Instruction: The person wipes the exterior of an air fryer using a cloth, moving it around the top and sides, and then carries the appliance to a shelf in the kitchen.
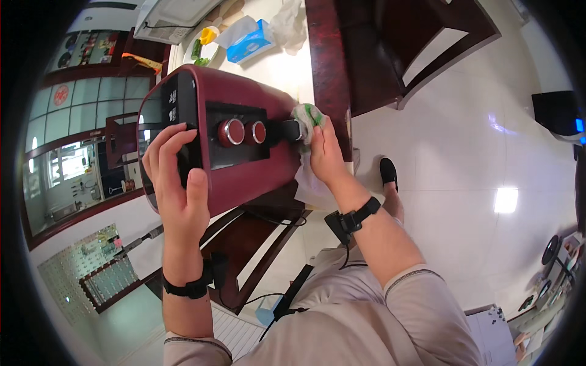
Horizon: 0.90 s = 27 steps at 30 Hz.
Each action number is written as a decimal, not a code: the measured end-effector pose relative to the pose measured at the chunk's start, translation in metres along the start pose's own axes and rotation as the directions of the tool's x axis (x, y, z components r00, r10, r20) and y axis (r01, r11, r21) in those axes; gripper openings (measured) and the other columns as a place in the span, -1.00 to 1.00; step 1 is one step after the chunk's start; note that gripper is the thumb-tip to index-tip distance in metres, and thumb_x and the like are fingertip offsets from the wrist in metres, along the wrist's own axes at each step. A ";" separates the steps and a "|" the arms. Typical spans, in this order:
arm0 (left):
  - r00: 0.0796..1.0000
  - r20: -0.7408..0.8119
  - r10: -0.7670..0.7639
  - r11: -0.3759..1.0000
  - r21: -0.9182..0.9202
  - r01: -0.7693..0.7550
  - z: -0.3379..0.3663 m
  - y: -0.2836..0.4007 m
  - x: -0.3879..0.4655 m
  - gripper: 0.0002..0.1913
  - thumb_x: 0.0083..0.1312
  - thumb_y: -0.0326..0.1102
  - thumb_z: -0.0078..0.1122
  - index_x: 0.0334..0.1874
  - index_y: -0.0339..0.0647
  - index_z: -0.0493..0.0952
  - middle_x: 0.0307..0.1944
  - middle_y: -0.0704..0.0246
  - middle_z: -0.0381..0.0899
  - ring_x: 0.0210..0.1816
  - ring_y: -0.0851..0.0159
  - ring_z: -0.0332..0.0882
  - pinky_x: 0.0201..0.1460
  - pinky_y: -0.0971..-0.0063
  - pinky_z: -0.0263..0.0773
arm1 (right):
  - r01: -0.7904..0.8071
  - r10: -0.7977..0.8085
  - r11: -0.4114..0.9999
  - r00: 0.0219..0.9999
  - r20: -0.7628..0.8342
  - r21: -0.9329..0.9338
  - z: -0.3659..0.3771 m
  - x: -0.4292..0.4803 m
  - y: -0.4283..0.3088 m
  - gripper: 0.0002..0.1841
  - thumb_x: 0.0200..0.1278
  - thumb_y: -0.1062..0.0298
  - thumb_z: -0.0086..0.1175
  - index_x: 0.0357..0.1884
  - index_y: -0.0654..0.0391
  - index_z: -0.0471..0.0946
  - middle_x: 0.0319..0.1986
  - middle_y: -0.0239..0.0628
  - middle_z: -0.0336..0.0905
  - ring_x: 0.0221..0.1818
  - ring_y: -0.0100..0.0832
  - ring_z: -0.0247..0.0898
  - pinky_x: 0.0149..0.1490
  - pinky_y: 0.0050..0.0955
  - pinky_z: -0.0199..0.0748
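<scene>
A dark red appliance, apparently an air fryer (247, 91), stands at the table's edge, with two round knobs (231, 132) on its black front panel and a black handle (289, 131) jutting out. My left hand (176, 169) rests on its glossy black top edge, fingers spread and holding nothing. At the handle's end, my right hand (327, 148) grips a crumpled white and green cloth (307, 116) against it. Thin pale material hangs below that cloth. Both wrists wear black straps with small devices.
Behind the appliance are a blue tissue box (249, 43), a plate (211, 51) with green and yellow pieces and a crumpled clear bag (288, 27). One dark wooden chair (375, 50) stands at upper right, another (265, 251) below the appliance. A cable loops beneath it.
</scene>
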<state>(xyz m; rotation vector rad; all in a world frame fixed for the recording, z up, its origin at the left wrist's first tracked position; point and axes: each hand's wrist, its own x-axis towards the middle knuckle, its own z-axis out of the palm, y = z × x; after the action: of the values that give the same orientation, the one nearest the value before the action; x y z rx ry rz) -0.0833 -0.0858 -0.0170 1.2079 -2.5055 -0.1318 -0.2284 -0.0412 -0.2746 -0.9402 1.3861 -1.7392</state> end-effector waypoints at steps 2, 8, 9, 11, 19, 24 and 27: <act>1.000 0.004 -0.007 1.000 0.008 0.007 -0.001 0.001 -0.001 -0.44 0.41 0.18 -0.10 0.09 -0.23 0.48 0.18 0.21 0.42 0.23 0.09 0.24 0.33 0.23 0.10 | -0.096 0.091 0.993 0.993 0.072 0.074 -0.004 0.006 0.021 -0.69 0.51 0.27 -0.26 0.04 0.28 0.38 -0.13 0.11 0.42 -0.02 0.12 0.36 0.12 -0.16 0.31; 1.000 0.020 -0.017 1.000 0.022 0.016 -0.003 -0.002 -0.003 -0.40 0.41 0.22 -0.13 0.11 -0.23 0.48 0.19 0.21 0.41 0.24 0.08 0.24 0.34 0.22 0.11 | -0.107 0.108 0.993 0.994 0.029 -0.040 0.013 0.010 -0.044 -0.74 0.47 0.29 -0.19 -0.07 0.31 0.36 -0.20 0.16 0.41 -0.09 0.16 0.34 0.05 -0.09 0.30; 1.000 0.023 -0.012 1.000 0.022 0.011 -0.002 -0.002 -0.003 -0.40 0.41 0.22 -0.13 0.11 -0.23 0.48 0.19 0.21 0.41 0.24 0.08 0.24 0.34 0.22 0.11 | -0.053 0.054 0.998 0.998 -0.026 0.032 0.014 0.010 -0.046 -0.75 0.46 0.30 -0.18 -0.08 0.31 0.36 -0.21 0.16 0.40 -0.09 0.16 0.35 0.04 -0.09 0.31; 1.000 0.017 -0.011 1.000 0.001 0.011 -0.001 -0.001 -0.002 -0.40 0.42 0.21 -0.14 0.11 -0.24 0.48 0.19 0.21 0.41 0.24 0.09 0.24 0.34 0.22 0.10 | -0.056 0.057 0.997 0.998 -0.019 0.049 0.011 0.004 -0.021 -0.73 0.47 0.29 -0.21 -0.04 0.31 0.36 -0.18 0.15 0.41 -0.07 0.16 0.34 0.05 -0.10 0.31; 1.000 0.024 -0.010 0.999 0.034 0.009 -0.001 -0.004 -0.006 -0.41 0.45 0.19 -0.19 0.13 -0.25 0.47 0.20 0.21 0.41 0.25 0.09 0.24 0.35 0.23 0.09 | -0.164 0.170 0.983 0.983 0.063 -0.082 0.004 0.017 -0.019 -0.76 0.49 0.30 -0.24 -0.13 0.31 0.35 -0.20 0.16 0.39 -0.07 0.21 0.32 0.05 -0.01 0.28; 1.000 0.009 0.011 1.000 0.026 -0.011 0.001 -0.001 -0.002 -0.42 0.46 0.18 -0.21 0.13 -0.25 0.47 0.20 0.21 0.42 0.26 0.10 0.24 0.36 0.24 0.09 | -0.062 0.060 0.996 0.997 -0.038 -0.057 0.010 0.007 -0.027 -0.77 0.46 0.32 -0.17 -0.09 0.32 0.34 -0.16 0.20 0.41 -0.05 0.24 0.32 0.04 0.03 0.28; 1.000 0.009 0.011 1.000 0.007 -0.011 0.002 0.000 0.000 -0.42 0.46 0.17 -0.20 0.11 -0.25 0.48 0.19 0.21 0.43 0.26 0.10 0.24 0.35 0.23 0.09 | -0.025 0.017 0.989 0.998 -0.055 -0.149 -0.002 0.006 0.006 -0.76 0.45 0.32 -0.17 -0.11 0.33 0.34 -0.15 0.20 0.42 -0.05 0.22 0.34 0.01 0.05 0.32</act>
<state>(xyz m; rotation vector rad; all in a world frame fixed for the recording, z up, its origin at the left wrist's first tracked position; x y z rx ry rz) -0.0840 -0.0863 -0.0189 1.1990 -2.5214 -0.1258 -0.2323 -0.0470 -0.2798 -0.9615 1.5730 -1.6738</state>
